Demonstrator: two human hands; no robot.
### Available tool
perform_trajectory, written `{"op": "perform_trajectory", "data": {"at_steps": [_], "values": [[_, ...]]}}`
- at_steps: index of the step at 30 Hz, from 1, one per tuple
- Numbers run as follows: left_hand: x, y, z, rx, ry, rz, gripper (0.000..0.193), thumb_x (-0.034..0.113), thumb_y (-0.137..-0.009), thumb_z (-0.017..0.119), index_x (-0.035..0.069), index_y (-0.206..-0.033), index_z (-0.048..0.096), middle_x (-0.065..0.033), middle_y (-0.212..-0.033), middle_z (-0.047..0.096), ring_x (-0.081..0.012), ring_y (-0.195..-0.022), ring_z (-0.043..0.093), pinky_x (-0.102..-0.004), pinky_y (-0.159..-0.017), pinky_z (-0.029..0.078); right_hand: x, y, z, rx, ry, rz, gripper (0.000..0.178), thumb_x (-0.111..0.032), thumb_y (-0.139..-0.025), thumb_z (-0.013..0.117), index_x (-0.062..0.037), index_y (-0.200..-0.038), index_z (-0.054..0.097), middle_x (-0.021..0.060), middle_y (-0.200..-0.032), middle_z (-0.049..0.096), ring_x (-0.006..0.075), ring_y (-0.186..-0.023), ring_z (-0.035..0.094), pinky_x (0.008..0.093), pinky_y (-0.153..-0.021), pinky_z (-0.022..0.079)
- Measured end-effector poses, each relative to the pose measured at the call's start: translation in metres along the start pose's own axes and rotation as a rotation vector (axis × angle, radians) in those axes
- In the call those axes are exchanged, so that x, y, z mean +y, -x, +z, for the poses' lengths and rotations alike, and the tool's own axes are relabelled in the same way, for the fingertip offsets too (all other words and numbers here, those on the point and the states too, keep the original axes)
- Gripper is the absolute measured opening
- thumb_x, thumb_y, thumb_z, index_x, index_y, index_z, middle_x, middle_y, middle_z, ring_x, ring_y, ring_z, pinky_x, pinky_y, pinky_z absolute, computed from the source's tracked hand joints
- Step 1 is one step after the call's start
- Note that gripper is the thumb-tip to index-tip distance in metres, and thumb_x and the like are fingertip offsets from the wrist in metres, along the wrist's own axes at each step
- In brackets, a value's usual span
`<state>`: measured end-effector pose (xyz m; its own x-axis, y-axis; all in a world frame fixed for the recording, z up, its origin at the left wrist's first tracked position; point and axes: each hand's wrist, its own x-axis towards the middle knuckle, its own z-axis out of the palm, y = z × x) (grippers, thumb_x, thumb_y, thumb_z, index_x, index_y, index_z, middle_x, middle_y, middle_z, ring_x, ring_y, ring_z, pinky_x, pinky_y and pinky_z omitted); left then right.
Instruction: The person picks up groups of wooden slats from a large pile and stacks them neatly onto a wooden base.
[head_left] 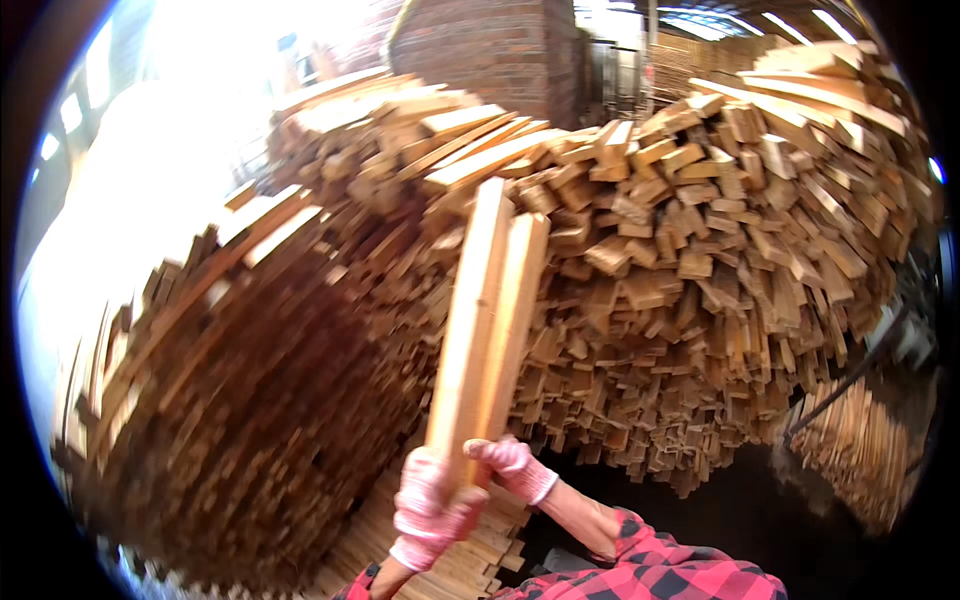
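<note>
Pale wooden slats (487, 320), two long flat pieces held together face to face, are up in front of you, lower ends in your hands, upper ends reaching the middle of the big heap of cut timber offcuts (700, 230). Your left hand (432, 505), in a pink-and-white knit glove, is wrapped shut around the bottom of the pair; your right hand (512, 465), same kind of glove, is closed on the edge just beside it, so both hands clamp the same bundle. Slats stand nearly upright, tipped slightly right at the top. Whether the top ends touch the heap or just overlap it in view, can't tell. Progress as I read it: the pair is picked and lifted clear, not set down anywhere. Heap behind runs high and wide, so most of the wood looks unhandled. Lower left there's a darker, blurred stack of longer strips (230, 400), and under your hands a low layer of flat slats lying side by side (470, 560); that looks like where sorted pieces lie, but it's thin compared with the heap. Red-and-black checked sleeve (650, 570) at the bottom edge. Brick wall (480, 45) behind the heap.
</note>
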<state>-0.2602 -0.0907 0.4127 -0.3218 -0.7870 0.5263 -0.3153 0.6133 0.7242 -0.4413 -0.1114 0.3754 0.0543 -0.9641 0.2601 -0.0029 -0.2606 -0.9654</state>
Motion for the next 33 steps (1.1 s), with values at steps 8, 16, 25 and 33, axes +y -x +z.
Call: {"op": "perform_trajectory", "data": {"at_steps": [8, 16, 25, 33], "values": [[0.009, 0.124, -0.013, 0.152, 0.060, 0.084, 0.100, 0.045, -0.072, 0.091, 0.010, -0.151, 0.040, -0.0296, -0.143, 0.049, -0.0475, -0.126, 0.056, -0.0472, -0.103, 0.049, 0.008, 0.078, 0.044, -0.163, -0.768, 0.488, 0.071, -0.017, -0.075, 0.087, -0.0006, -0.136, 0.054, 0.0092, -0.120, 0.068, 0.0239, -0.109, 0.065, 0.0380, -0.097, 0.053], [0.013, 0.099, -0.123, -0.287, 0.094, -0.563, 0.124, 0.051, -0.062, 0.094, 0.008, -0.157, 0.028, -0.0217, -0.147, 0.050, -0.0334, -0.139, 0.047, -0.0385, -0.117, 0.037, 0.012, 0.086, 0.118, -0.280, -0.365, 0.380, 0.078, -0.013, -0.063, 0.096, -0.0028, -0.132, 0.060, 0.0105, -0.118, 0.071, 0.0224, -0.105, 0.069, 0.0399, -0.093, 0.057], [-0.041, 0.173, -0.181, 0.526, 0.415, -0.781, 0.072, 0.011, -0.076, 0.088, 0.001, -0.135, 0.048, -0.0112, -0.116, 0.066, -0.0275, -0.108, 0.066, -0.0404, -0.093, 0.058, 0.049, 0.073, 0.201, -0.658, -0.032, 0.406, 0.120, -0.025, -0.057, 0.098, -0.0124, -0.156, 0.030, 0.0129, -0.140, 0.058, 0.0237, -0.131, 0.054, 0.0358, -0.109, 0.044], [-0.207, 0.349, -0.054, 0.356, 0.916, -0.743, 0.058, 0.029, -0.100, 0.060, 0.004, -0.149, 0.039, -0.0140, -0.147, 0.052, -0.0281, -0.131, 0.055, -0.0425, -0.103, 0.054, 0.238, 0.104, 0.218, -0.858, 0.219, 0.270, 0.089, -0.041, -0.072, 0.089, -0.0108, -0.143, 0.045, 0.0167, -0.130, 0.063, 0.0315, -0.124, 0.060, 0.0387, -0.105, 0.048]]}}
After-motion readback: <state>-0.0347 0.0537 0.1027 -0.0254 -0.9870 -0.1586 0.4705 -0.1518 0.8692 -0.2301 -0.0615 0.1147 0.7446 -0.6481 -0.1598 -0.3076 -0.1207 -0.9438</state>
